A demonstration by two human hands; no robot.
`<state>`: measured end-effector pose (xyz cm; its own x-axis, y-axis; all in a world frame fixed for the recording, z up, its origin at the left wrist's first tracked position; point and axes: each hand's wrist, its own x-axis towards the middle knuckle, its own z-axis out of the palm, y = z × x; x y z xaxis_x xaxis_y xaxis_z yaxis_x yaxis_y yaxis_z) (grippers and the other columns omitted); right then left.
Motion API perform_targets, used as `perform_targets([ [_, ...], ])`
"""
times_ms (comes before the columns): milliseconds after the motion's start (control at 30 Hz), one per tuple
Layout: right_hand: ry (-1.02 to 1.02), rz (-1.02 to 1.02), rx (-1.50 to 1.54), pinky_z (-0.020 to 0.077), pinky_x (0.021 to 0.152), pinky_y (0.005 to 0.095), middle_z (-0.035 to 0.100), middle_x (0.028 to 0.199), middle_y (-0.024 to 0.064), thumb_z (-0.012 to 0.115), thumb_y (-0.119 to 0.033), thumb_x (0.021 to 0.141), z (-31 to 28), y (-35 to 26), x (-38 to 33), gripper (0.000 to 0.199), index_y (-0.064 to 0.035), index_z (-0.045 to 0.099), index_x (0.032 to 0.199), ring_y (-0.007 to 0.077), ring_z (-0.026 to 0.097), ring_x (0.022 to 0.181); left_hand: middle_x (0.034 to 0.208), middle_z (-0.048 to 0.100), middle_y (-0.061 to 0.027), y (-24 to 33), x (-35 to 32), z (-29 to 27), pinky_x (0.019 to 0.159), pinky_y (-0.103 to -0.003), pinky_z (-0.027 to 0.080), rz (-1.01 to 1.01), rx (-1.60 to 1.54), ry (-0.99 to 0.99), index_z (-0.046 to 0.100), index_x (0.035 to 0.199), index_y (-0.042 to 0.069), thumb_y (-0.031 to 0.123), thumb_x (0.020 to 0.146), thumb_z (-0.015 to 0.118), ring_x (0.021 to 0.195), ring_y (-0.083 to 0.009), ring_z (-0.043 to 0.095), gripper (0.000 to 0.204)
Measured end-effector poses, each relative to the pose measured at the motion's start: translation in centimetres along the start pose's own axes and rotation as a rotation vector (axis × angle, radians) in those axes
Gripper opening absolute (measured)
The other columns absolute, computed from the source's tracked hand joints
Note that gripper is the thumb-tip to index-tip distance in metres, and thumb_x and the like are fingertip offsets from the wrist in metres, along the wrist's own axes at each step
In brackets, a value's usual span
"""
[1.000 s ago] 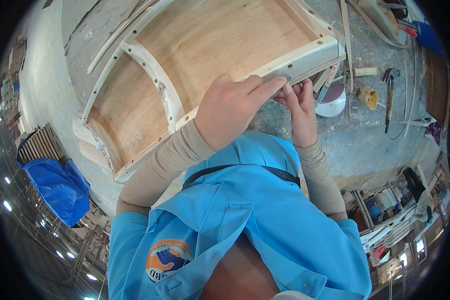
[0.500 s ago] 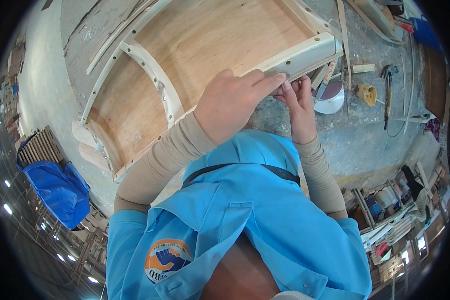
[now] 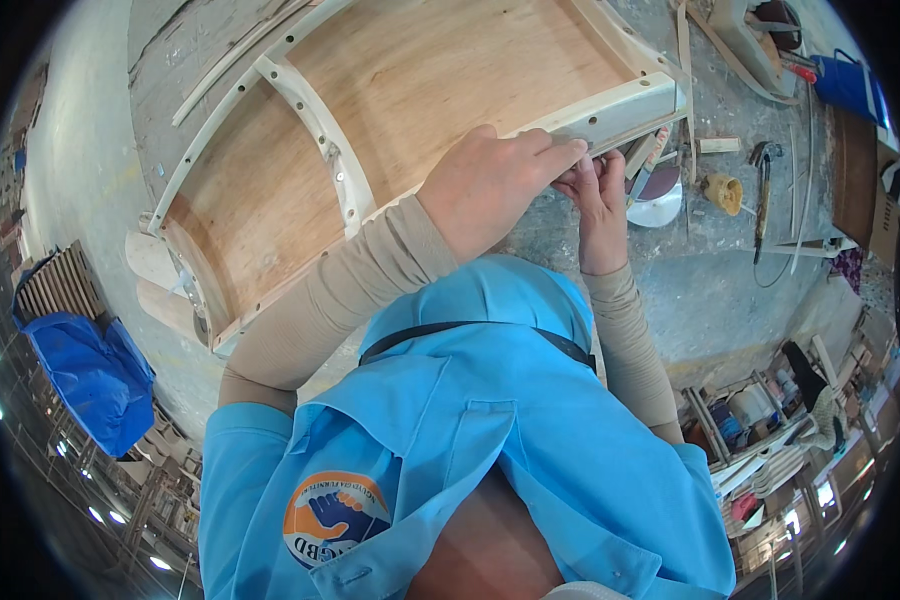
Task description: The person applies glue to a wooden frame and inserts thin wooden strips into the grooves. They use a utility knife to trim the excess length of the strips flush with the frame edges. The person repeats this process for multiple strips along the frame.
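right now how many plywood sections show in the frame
2: a smaller brown plywood section left of the curved wooden crosspiece, a larger one right of it. The pale wooden frame exits view; more may be hidden.

Woodworking workshop: bare-wood panelled frame [image 3: 410, 140], hammer [image 3: 764, 195], wood offcut [image 3: 718, 145] on worktop [image 3: 710, 238] (stained, scuffed).

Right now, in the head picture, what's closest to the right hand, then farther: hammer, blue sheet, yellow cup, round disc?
From the right hand, nearest first:
1. Round disc, just to its right.
2. Yellow cup, right, past the disc.
3. Hammer, right, past the cup.
4. Blue sheet, far left.
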<state>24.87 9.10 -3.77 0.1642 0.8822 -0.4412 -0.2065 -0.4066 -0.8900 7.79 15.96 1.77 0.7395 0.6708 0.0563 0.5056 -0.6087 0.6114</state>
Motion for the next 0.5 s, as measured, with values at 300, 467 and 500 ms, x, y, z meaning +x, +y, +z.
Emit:
perform_targets([
  [300,-0.008,-0.018,-0.001,0.053,0.09,0.0325,0.059,0.106,0.0099,0.045,-0.024,0.108,0.0,-0.21,-0.03,0.028,-0.0017,0.04,0.125,0.0177,0.065,0.101,0.094,0.064,-0.0071,0.1,-0.49,0.09,0.07,-0.035,0.049,-0.003,-0.008,0.01,0.061,0.131,0.007,0.007,0.085,0.057,0.082,-0.0247,0.063,0.047],
  [467,-0.022,-0.028,-0.017,0.0532,0.089,0.0321,0.061,0.105,0.0098,0.045,-0.025,0.108,-0.27,0.25,0.16,0.028,-0.0018,0.041,0.124,0.0175,0.065,0.1,0.092,0.063,-0.0076,0.24,-0.63,-0.07,0.068,-0.036,0.049,-0.004,-0.009,0.013,0.061,0.132,0.007,0.005,0.083,0.059,0.079,-0.0256,0.063,0.049],
  [500,-0.021,-0.027,-0.015,0.0533,0.089,0.032,0.061,0.105,0.0098,0.046,-0.025,0.108,-0.25,0.19,0.16,0.029,-0.0019,0.041,0.124,0.0175,0.065,0.1,0.092,0.063,-0.0078,0.33,-0.59,-0.17,0.068,-0.036,0.048,-0.008,-0.002,0.008,0.061,0.132,0.007,0.004,0.083,0.059,0.079,-0.0257,0.063,0.049],
])
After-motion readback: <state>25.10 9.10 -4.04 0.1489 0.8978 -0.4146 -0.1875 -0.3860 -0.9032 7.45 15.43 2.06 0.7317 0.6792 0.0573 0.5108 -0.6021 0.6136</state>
